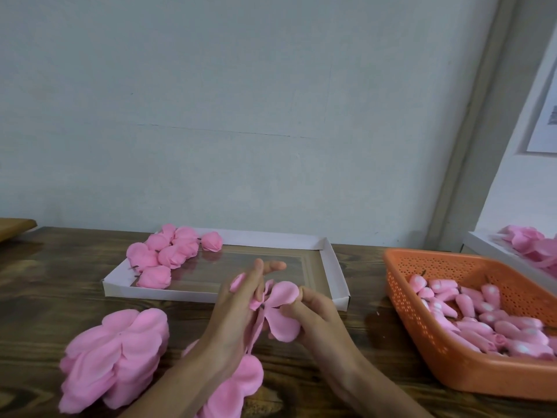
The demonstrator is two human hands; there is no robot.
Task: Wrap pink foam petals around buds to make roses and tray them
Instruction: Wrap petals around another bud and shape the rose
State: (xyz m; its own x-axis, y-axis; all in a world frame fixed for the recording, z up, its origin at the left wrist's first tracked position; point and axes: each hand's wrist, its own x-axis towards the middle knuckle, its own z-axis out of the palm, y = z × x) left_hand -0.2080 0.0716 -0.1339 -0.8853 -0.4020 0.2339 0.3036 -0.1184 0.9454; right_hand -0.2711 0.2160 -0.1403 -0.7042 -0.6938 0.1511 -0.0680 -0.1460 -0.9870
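Roses (pixel 168 254) crowd left of tray (pixel 156 292); right half free.

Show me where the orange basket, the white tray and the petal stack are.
orange basket (pixel 401 297), head view, on its perforated left wall
white tray (pixel 168 292), head view, on its front wall
petal stack (pixel 120 351), head view, on the top petal

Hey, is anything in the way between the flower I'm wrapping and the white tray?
Nothing visible does. The petal piece is held just in front of the tray, and the finished roses fill only its left end.
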